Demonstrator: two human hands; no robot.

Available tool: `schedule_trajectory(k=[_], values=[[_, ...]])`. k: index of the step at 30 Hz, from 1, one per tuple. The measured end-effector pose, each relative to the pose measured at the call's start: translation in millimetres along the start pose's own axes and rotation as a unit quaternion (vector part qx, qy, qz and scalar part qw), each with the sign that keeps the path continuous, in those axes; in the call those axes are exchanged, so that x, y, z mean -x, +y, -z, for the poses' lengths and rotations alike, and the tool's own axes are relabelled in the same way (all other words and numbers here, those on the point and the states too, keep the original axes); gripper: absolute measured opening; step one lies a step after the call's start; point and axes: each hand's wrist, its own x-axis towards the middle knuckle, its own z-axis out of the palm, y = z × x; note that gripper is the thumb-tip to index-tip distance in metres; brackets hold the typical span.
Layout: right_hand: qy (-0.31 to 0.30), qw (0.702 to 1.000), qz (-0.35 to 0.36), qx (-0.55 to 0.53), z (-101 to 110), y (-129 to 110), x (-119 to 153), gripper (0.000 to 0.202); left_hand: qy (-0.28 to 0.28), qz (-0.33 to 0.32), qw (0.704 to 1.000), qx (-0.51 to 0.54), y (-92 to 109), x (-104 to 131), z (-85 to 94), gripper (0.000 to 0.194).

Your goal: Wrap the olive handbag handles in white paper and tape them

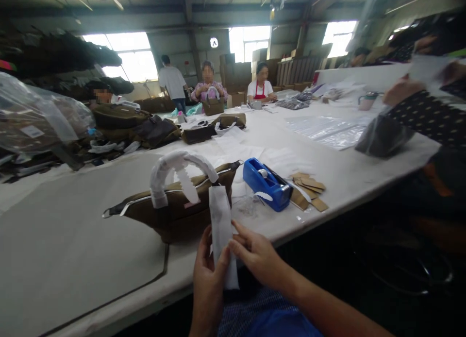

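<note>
Both hands grip a white strip of thin wrapping material [219,208], upright at the table's front edge. My left hand [208,274] is closed round its lower left side, with the thumb in front. From the right, my right hand [257,254] pinches the same strip. Whether anything lies inside the strip is hidden. Just behind it stands an olive-brown handbag [185,213] with a zipped top, its handle [182,157] wrapped in white. The strip's top end overlaps the bag's right side in view; I cannot tell if they are joined.
Right of the bag sit a blue tape dispenser [267,184] and brown cardboard pieces [309,189]. More bags [214,127] lie farther back, others pile up [138,123] at left. A co-worker's dotted sleeve [429,113] reaches over the table at right; several people work behind.
</note>
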Motion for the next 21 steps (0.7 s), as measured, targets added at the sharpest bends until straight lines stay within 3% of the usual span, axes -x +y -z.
schedule_trajectory(k=[3, 6, 9, 11, 13, 17, 21], values=[[-0.038, 0.999, -0.003, -0.017, -7.8, 4.4, -6.6, 0.072, 0.024, 0.01, 1.0, -0.017, 1.2, -3.6, -0.6, 0.084], [-0.02, 0.999, 0.024, 0.043, 16.5, 2.7, -8.7, 0.06, 0.019, 0.023, 0.998, -0.049, 2.5, -7.1, 0.4, 0.075], [0.141, 0.969, 0.093, 0.18, 73.2, 2.4, -6.0, 0.034, 0.057, 0.004, 0.991, -0.123, 0.1, -7.6, 5.2, 0.07], [0.26, 0.917, 0.086, 0.29, 123.5, 7.2, -6.1, 0.029, 0.094, -0.025, 0.977, -0.187, -3.6, -7.2, 11.2, 0.072], [0.321, 0.849, 0.025, 0.418, 176.0, 15.0, -10.2, 0.032, 0.122, -0.085, 0.959, -0.241, -7.1, -7.2, 17.4, 0.07], [0.306, 0.818, -0.028, 0.487, 257.6, 33.1, -30.8, 0.036, 0.101, -0.19, 0.924, -0.316, -8.6, -7.7, 18.8, 0.053], [0.228, 0.809, -0.059, 0.539, 290.5, 46.3, -55.1, 0.035, 0.081, -0.199, 0.922, -0.321, -5.5, -4.9, 3.7, 0.044]])
